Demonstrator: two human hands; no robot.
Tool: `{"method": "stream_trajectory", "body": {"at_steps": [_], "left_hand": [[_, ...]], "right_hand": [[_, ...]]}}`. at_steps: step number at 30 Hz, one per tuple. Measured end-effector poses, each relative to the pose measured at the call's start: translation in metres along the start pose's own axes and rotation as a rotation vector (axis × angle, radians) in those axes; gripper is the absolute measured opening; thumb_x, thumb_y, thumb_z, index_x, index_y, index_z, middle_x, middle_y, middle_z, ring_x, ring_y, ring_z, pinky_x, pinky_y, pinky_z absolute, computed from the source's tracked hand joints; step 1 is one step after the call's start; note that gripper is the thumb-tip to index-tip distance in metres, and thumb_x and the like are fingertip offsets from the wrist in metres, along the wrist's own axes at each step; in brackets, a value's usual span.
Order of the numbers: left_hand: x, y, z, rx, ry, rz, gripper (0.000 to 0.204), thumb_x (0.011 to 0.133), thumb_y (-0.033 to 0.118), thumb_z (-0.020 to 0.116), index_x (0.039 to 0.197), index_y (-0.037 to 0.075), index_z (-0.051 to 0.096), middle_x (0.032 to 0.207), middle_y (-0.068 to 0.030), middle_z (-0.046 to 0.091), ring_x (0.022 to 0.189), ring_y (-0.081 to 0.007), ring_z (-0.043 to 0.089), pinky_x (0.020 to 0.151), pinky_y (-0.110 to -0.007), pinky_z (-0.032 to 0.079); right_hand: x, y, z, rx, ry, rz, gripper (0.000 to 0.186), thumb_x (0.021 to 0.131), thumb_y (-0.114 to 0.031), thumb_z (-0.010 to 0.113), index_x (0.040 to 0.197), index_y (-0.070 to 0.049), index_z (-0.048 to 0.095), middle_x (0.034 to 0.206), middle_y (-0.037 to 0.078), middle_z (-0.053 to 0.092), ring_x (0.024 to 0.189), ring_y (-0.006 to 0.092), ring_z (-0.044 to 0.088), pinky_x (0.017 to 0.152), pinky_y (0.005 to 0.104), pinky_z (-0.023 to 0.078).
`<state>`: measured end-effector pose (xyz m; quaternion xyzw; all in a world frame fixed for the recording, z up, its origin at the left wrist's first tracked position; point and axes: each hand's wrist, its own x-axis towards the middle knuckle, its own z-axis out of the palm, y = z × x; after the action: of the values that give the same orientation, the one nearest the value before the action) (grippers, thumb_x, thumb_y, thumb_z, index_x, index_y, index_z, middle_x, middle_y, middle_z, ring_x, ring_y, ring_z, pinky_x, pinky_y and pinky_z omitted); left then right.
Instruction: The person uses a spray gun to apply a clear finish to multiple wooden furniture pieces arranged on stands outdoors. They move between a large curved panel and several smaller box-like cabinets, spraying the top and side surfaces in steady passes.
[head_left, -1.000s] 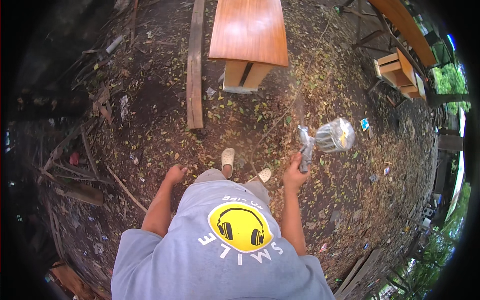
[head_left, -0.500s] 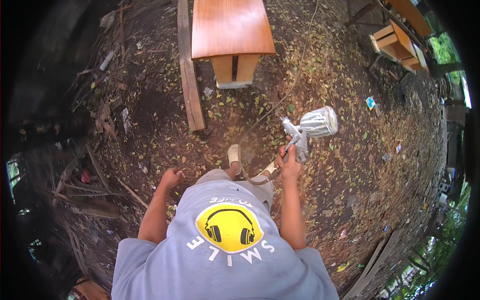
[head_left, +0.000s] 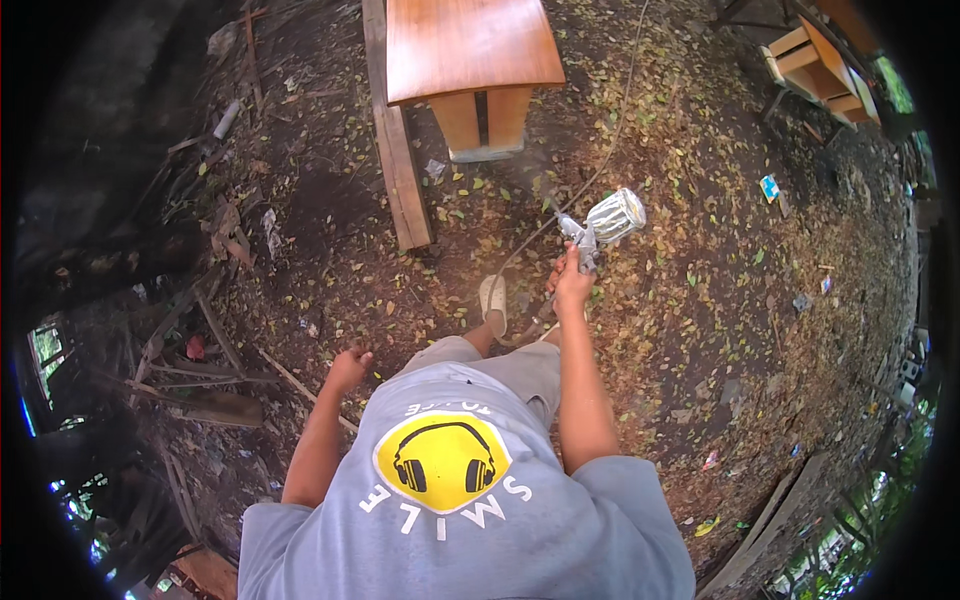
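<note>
My right hand (head_left: pixel 572 282) is wrapped round the grip of a silver spray gun (head_left: pixel 582 238). The gun's paint-streaked metal cup (head_left: pixel 617 214) tilts up to the right, and its nozzle points forward and left, where a faint haze shows. A thin hose (head_left: pixel 612 150) runs over the ground from near my feet to the far edge. My left hand (head_left: pixel 350 368) hangs beside my body, fingers curled in, with nothing visible in it. Straight ahead stands a wooden table (head_left: pixel 475 50) with a glossy orange-brown top, out of reach of both hands.
A long wooden plank (head_left: pixel 402 185) lies left of the table. Wood scraps (head_left: pixel 195 400) are piled at the left. Another wooden furniture piece (head_left: pixel 815 68) stands far right. Fallen leaves and bits of litter cover the dirt ground. My light clogs (head_left: pixel 493 305) are stepping on it.
The spray gun in my right hand has swung left and forward, its cup now tilted further up. The table appears slightly higher and further right in view. My left hand stays low at my side.
</note>
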<state>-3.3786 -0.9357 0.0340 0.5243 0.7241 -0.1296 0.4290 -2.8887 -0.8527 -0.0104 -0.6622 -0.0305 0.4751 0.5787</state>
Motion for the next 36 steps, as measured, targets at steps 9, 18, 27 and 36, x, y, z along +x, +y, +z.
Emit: {"method": "stream_trajectory", "body": {"at_steps": [9, 18, 27, 36], "left_hand": [[-0.021, 0.032, -0.008, 0.058, -0.041, -0.069, 0.034, 0.098, 0.03, 0.061, 0.111, -0.001, 0.068, 0.093, -0.0171, 0.073, 0.084, -0.0237, 0.072, 0.077, -0.038, 0.053], [-0.003, 0.057, -0.019, 0.08, -0.025, 0.006, 0.036, 0.096, 0.032, 0.06, 0.114, 0.001, 0.069, 0.099, -0.0207, 0.073, 0.096, -0.0352, 0.07, 0.086, -0.044, 0.052], [0.036, 0.092, 0.0, 0.115, -0.091, 0.084, 0.039, 0.097, 0.034, 0.06, 0.116, 0.001, 0.069, 0.088, -0.0169, 0.074, 0.088, -0.0299, 0.072, 0.081, -0.041, 0.053], [0.046, 0.147, 0.005, 0.139, -0.139, 0.105, 0.038, 0.096, 0.035, 0.061, 0.117, 0.004, 0.071, 0.101, -0.0183, 0.074, 0.096, -0.0301, 0.072, 0.087, -0.042, 0.053]], "right_hand": [[0.024, 0.0, -0.006, -0.061, 0.108, 0.014, 0.031, 0.098, -0.035, 0.063, 0.089, -0.005, 0.065, 0.062, 0.0, 0.054, 0.044, 0.0111, 0.046, 0.039, 0.0303, 0.034], [-0.016, -0.069, -0.028, 0.285, -0.202, -0.013, 0.031, 0.104, -0.035, 0.054, 0.121, -0.009, 0.057, 0.064, -0.001, 0.043, 0.042, 0.0089, 0.034, 0.039, 0.0284, 0.03], [-0.106, -0.115, -0.086, 0.433, -0.261, -0.055, 0.041, 0.105, -0.038, 0.046, 0.13, -0.006, 0.053, 0.082, 0.008, 0.059, 0.047, 0.0096, 0.039, 0.047, 0.0271, 0.037], [-0.148, -0.117, -0.078, -0.117, -0.175, -0.165, 0.025, 0.104, -0.025, 0.053, 0.105, -0.003, 0.066, 0.054, -0.001, 0.046, 0.052, 0.0075, 0.044, 0.052, 0.0266, 0.037]]}}
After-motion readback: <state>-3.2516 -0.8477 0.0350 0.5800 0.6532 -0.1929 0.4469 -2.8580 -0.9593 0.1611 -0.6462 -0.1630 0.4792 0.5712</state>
